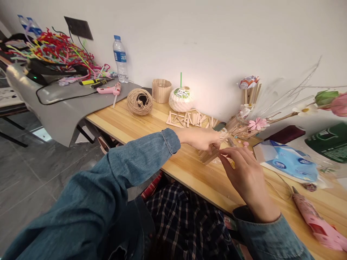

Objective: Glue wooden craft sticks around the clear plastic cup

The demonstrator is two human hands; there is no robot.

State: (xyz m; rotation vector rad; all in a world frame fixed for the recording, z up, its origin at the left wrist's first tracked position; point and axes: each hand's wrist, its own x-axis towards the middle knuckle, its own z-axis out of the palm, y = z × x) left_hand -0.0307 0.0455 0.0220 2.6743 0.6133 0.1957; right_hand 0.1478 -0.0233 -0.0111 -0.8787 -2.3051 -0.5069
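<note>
My left hand (202, 138) reaches across the table from the left, fingers curled closed over a small wooden-stick piece (208, 157). The piece sits low at the table surface, partly hidden under that hand. Close by on the right, my right hand (245, 173) has thumb and forefinger pinched together, their tips nearly touching the left fingers. Whatever lies in either pinch is too small or hidden to name. Behind the hands, loose wooden sticks (193, 118) are scattered near the wall.
A twine ball (140, 102), a round stick-walled holder (161, 91) and a white coconut with a straw (181, 98) stand behind. On the right are a blue tissue pack (287, 162), a pink glue gun (316, 220) and craft flowers (258, 124). A water bottle (120, 59) stands left.
</note>
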